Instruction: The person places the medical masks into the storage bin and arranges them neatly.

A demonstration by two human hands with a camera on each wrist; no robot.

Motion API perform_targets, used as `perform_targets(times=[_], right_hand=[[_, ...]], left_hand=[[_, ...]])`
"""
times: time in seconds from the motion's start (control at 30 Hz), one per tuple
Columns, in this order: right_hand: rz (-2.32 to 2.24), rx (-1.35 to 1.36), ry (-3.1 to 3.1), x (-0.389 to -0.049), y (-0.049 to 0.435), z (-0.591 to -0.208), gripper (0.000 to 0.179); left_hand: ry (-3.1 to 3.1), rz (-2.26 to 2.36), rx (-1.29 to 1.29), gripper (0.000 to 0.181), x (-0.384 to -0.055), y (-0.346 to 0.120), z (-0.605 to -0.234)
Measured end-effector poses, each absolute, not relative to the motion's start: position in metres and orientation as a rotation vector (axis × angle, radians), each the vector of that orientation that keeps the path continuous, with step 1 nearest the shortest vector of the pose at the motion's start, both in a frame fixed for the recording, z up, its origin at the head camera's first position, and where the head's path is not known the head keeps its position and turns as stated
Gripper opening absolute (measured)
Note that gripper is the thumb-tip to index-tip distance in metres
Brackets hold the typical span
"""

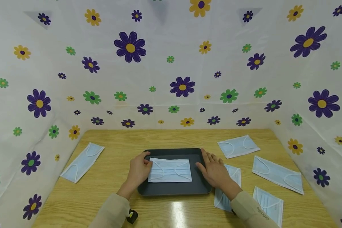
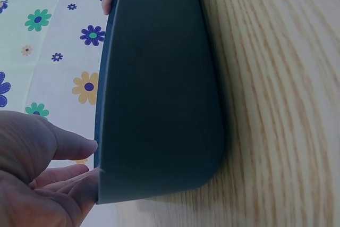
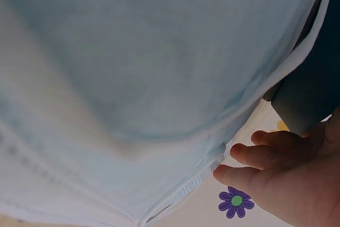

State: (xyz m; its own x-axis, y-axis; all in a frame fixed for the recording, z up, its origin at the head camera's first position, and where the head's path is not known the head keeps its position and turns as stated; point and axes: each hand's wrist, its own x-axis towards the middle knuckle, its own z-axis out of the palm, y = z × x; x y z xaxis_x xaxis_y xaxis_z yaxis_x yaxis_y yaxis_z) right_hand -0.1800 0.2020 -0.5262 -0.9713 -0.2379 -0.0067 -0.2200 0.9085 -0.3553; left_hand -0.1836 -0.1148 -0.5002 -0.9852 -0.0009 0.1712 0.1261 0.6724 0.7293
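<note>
A dark grey tray (image 1: 174, 189) lies on the wooden table, and a light blue face mask (image 1: 170, 171) lies flat inside it. At the tray's left edge my left hand (image 1: 138, 169) grips the rim, its thumb inside by the mask's left edge. The left wrist view shows that hand (image 2: 48, 168) at the tray's corner (image 2: 159, 104). My right hand (image 1: 216, 171) rests on the right rim with fairly straight, spread fingers; its thumb reaches inside. Under the right forearm, another face mask (image 1: 220, 198) is partly hidden. A blurred mask (image 3: 133, 67) fills much of the right wrist view.
A face mask (image 1: 82, 162) lies at the table's left. Further masks lie at the right: one at the back (image 1: 238, 146), a mask near the right edge (image 1: 277, 174) and a mask in front (image 1: 269, 205). Flower-printed white cloth (image 1: 159, 72) surrounds the wooden table (image 1: 117, 139).
</note>
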Motion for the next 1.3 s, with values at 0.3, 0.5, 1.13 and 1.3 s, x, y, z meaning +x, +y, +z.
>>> perform_targets(times=[0.3, 0.5, 1.13, 1.3], right_hand=[[-0.539, -0.360, 3.023, -0.179, 0.202, -0.526, 0.075], [-0.544, -0.353, 3.016, -0.179, 0.202, -0.525, 0.075], [-0.540, -0.359, 3.014, -0.180, 0.201, -0.522, 0.075], [-0.538, -0.362, 3.017, -0.180, 0.200, -0.524, 0.075]], left_hand=[[-2.712, -1.214, -0.111, 0.039, -0.183, -0.116, -0.500], [-2.727, -1.202, -0.111, 0.038, -0.184, -0.116, -0.500], [-2.497, -1.511, 0.026, 0.028, -0.187, -0.156, -0.491], [-2.425, -1.582, 0.144, 0.026, -0.185, -0.187, -0.481]])
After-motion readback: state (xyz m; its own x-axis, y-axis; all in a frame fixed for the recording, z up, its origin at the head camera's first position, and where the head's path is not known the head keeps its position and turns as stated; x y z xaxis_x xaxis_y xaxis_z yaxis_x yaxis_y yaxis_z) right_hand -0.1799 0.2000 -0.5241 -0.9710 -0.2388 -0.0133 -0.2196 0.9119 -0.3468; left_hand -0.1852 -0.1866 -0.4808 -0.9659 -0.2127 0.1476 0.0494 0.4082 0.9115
